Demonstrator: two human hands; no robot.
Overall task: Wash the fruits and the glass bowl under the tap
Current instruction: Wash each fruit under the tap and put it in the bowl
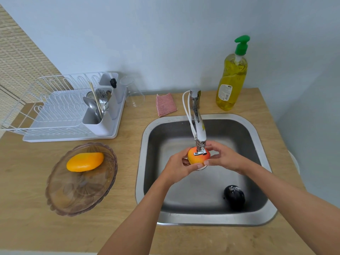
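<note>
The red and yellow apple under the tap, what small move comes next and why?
Probably turn the red-and-yellow apple between the left hand and right hand, since both hold it under the chrome tap spout and only one side faces up. Whether water is running is unclear.

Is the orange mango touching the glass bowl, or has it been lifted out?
Touching. The head view shows the orange mango lying inside the glass bowl on the counter, resting on its inner surface, while both hands are over the sink.
</note>
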